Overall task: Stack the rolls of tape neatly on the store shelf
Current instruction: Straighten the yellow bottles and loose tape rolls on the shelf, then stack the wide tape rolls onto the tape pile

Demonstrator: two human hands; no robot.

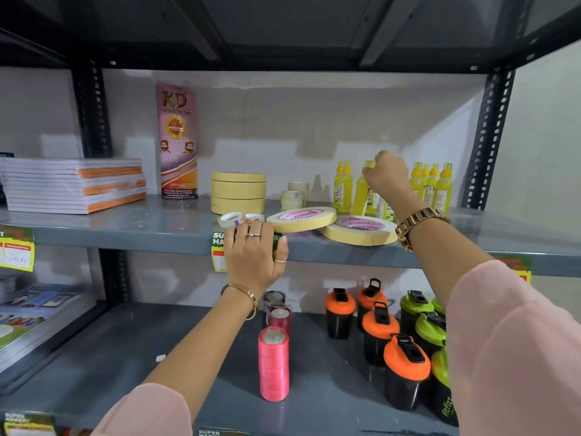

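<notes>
On the grey middle shelf point(132, 226) stands a neat stack of wide cream tape rolls point(238, 191). Two loose wide rolls lie near the front edge: one point(301, 219) tilted, leaning on the flat one point(360, 230). Small rolls sit behind point(292, 196), and two small white rolls point(240, 219) lie in front of the stack. My left hand point(254, 254) rests palm-down on the shelf's front edge over a price label, holding nothing visible. My right hand point(385, 173) is closed around the cap of a yellow bottle point(361, 191) that leans to the right.
More yellow bottles point(432, 187) stand at the back right. A tall KD tape pack point(177, 140) and a pile of notebooks point(74, 184) are to the left. The lower shelf holds pink ribbon spools point(273, 363) and orange and green shaker bottles point(405, 354).
</notes>
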